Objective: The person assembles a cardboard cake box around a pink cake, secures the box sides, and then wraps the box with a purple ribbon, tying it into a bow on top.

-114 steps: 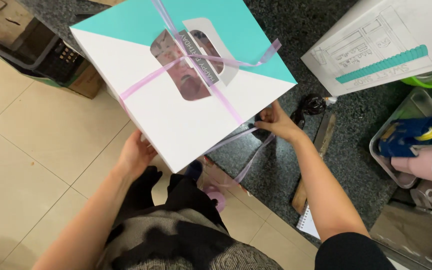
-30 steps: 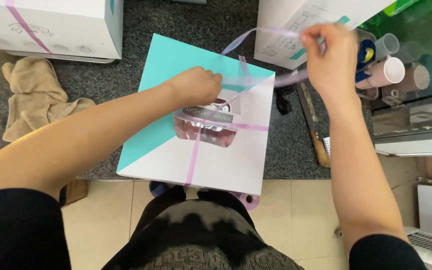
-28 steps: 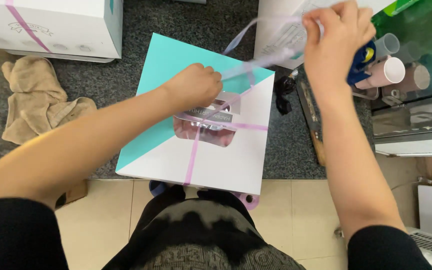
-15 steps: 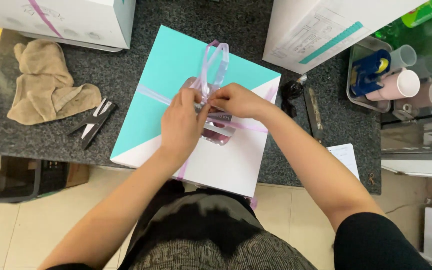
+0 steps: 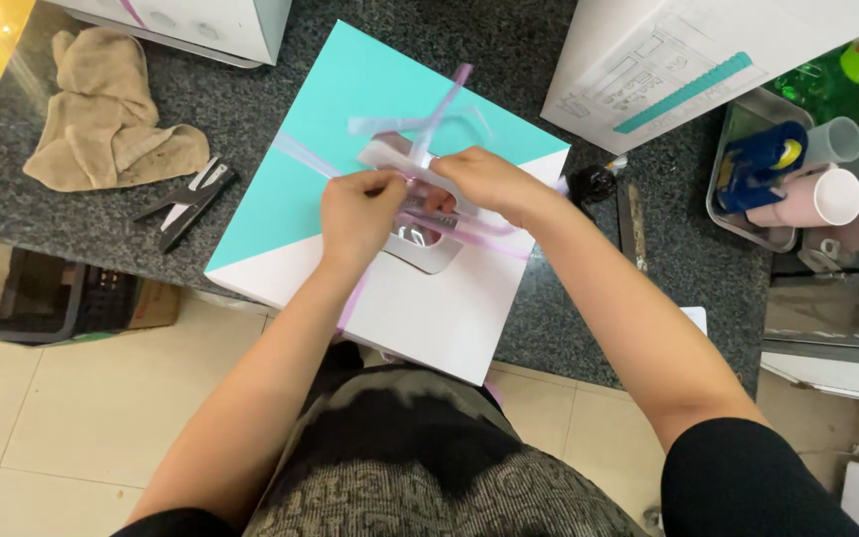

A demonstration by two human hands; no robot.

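Observation:
A square box (image 5: 350, 109), teal on one half and white on the other, lies flat on a dark speckled counter (image 5: 251, 94), its near corner hanging over the edge. A lilac ribbon (image 5: 444, 104) crosses its lid over a clear window (image 5: 420, 244). My left hand (image 5: 358, 214) pinches the ribbon at the lid's middle. My right hand (image 5: 489, 181) grips the ribbon beside it, fingers touching the left hand. Loose ribbon ends stick up behind both hands.
A beige cloth (image 5: 111, 124) and black pliers-like tool (image 5: 186, 204) lie left of the box. White boxes stand at back left (image 5: 201, 22) and back right (image 5: 688, 60). A tray (image 5: 738, 219) with pink cups (image 5: 817, 197) sits at right. Tiled floor below.
The box was lifted and turned, then laid on the counter. My right hand pulled the ribbon up and right, then came down; both hands now meet at the lid's middle.

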